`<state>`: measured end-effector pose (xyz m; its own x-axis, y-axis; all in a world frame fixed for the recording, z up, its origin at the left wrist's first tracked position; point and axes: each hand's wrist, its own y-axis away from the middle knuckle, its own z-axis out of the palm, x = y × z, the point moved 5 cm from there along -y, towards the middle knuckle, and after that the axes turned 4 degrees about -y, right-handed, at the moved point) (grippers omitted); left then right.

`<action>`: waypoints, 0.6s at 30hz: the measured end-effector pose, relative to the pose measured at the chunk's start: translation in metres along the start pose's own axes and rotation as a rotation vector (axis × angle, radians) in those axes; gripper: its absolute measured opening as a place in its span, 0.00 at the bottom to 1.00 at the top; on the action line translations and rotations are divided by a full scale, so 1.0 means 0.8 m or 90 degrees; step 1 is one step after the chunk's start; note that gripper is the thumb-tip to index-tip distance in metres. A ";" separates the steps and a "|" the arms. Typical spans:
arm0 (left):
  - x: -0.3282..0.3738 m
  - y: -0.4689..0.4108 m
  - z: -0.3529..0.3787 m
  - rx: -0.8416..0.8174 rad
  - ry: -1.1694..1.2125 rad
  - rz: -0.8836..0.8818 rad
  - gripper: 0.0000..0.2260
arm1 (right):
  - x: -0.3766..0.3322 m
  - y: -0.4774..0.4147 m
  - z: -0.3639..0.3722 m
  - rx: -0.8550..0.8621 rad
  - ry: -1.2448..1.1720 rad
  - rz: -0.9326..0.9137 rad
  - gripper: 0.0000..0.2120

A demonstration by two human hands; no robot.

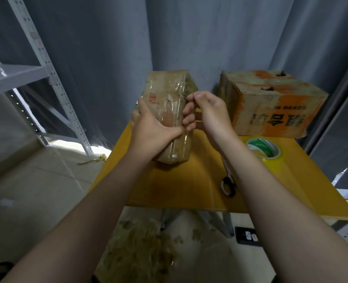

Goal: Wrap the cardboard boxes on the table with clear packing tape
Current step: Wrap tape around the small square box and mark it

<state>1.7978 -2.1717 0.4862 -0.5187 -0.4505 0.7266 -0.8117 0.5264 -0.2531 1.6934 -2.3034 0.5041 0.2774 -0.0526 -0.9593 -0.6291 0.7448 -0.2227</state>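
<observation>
A narrow brown cardboard box [170, 92] covered in shiny clear tape stands tilted at the back of the yellow table [181, 180]. My left hand [150, 127] grips its left side, thumb across the front. My right hand [205, 111] is at the box's right edge, fingers curled, thumb and forefinger pinching something thin there, seemingly a tape end. A larger worn box with orange print [271, 105] sits at the back right. A roll of tape [265, 150] lies on the table in front of it.
Scissors [228, 184] lie on the table under my right forearm. A grey metal shelf [26, 74] stands at the left, grey curtains behind. Crumpled used tape [140, 248] litters the floor below the table's front edge, beside a dark device [248, 235].
</observation>
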 end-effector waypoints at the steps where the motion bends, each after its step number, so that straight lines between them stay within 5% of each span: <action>1: 0.000 0.000 -0.001 0.009 0.020 0.007 0.60 | -0.003 -0.004 -0.009 0.050 -0.017 -0.002 0.09; 4: 0.004 0.004 0.000 0.005 0.049 0.040 0.52 | -0.008 -0.016 -0.037 0.217 0.039 -0.031 0.10; 10: 0.021 0.018 0.030 0.001 0.071 0.096 0.60 | -0.004 0.002 0.002 0.210 0.305 -0.015 0.30; 18: 0.021 0.013 0.023 -0.061 0.153 0.125 0.44 | 0.008 0.004 -0.025 0.349 0.354 -0.128 0.26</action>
<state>1.7756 -2.1866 0.4839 -0.5759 -0.1561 0.8025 -0.6674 0.6567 -0.3512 1.6781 -2.3145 0.4938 -0.1459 -0.4361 -0.8880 -0.1193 0.8988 -0.4218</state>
